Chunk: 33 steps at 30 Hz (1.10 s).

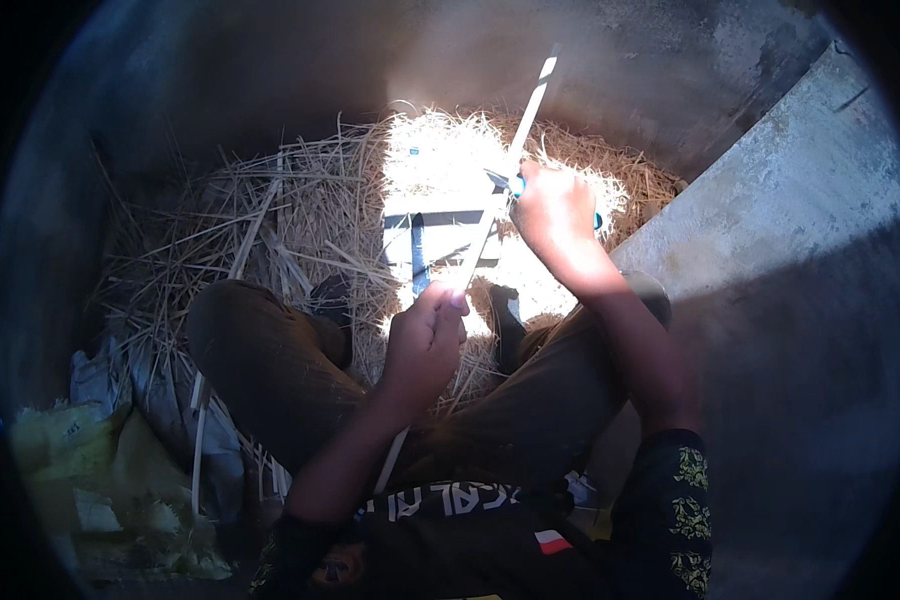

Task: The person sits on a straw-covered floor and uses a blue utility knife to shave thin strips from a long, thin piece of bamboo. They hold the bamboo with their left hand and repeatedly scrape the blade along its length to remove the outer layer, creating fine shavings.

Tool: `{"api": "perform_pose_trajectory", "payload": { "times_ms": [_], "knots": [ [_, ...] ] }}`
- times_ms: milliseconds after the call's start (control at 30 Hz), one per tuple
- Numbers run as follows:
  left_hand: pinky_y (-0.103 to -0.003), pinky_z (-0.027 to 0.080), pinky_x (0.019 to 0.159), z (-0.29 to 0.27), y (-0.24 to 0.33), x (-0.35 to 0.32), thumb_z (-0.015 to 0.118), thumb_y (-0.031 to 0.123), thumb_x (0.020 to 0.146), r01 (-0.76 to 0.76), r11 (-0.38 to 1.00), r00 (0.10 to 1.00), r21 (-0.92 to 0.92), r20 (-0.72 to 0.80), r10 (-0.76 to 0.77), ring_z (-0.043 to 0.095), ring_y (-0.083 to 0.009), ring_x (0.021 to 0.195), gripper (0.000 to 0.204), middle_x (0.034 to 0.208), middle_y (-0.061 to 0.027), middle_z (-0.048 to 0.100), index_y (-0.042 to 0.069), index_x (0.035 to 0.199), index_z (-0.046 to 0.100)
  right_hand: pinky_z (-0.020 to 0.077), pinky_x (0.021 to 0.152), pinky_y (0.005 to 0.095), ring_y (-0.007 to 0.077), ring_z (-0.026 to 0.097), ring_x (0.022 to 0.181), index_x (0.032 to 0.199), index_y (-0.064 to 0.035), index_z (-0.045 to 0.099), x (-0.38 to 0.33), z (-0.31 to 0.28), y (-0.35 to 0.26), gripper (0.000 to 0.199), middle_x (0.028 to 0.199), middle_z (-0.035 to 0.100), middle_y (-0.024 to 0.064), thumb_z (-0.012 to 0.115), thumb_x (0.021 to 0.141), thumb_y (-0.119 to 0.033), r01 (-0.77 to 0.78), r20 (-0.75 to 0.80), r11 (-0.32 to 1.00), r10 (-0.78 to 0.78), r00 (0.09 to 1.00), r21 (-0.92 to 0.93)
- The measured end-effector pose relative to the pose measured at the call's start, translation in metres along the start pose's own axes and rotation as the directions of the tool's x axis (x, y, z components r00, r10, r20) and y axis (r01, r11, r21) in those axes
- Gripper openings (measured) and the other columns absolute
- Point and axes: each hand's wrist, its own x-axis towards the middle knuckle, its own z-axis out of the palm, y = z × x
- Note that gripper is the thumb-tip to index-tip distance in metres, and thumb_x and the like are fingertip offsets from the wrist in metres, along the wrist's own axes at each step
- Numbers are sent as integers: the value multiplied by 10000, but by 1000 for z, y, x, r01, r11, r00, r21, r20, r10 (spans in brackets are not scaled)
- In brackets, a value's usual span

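A long, pale, narrow strip (pixel 533 108), which looks like split bamboo or cane, runs at a slant from the upper middle down past my lap. My left hand (pixel 425 340) is closed round its lower part, with the thumb along it. Higher up, my right hand (pixel 558 212) grips a small knife (pixel 516 186) with a blue handle. The short dark blade lies against the strip or just beside it; glare hides the exact contact. Most of the handle is covered by my fingers.
Shavings and thin strips (pixel 300 200) heap up between my bent legs and the wall (pixel 270 60). A pale block (pixel 445 215) with a dark band lies in the sunlit patch. To the right stands a sloping concrete slab (pixel 770 190); a yellowish sack (pixel 80 450) lies at lower left.
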Motion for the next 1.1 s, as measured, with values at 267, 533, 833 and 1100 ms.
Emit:
{"api": "perform_pose_trajectory", "payload": {
  "times_ms": [267,533,833,1100],
  "knots": [
    [-293,397,542,-1,12,6,476,240,1055,0,993,990,118,-137,16,473,-85,556,286,609,-27,493,14,893,540,506,524,391,261,673,617,783,-108,617,-39,18,-27,150,705,663,100,668,778,-249,311,-113,945,-300,947,98],
    [-269,388,541,0,20,-9,445,265,1076,35,992,992,122,-122,-20,465,-67,565,306,624,-8,488,27,906,535,569,660,415,333,728,802,859,-66,706,96,-25,2,137,848,724,164,622,836,-171,-201,-172,980,200,965,12],
    [-216,315,516,3,7,-24,463,246,1067,84,993,996,86,18,-86,374,-16,559,255,633,52,440,44,943,557,573,776,397,302,738,864,905,-45,753,118,-44,185,236,939,755,147,628,833,-232,-612,-172,775,632,756,160],
    [-204,321,538,-1,-13,-16,468,240,1066,102,994,994,45,26,-104,393,-12,597,245,685,46,477,50,954,574,208,417,241,31,290,438,970,-85,644,23,-18,61,294,556,405,-82,657,944,-378,-560,532,71,238,813,825]
  ]
}}
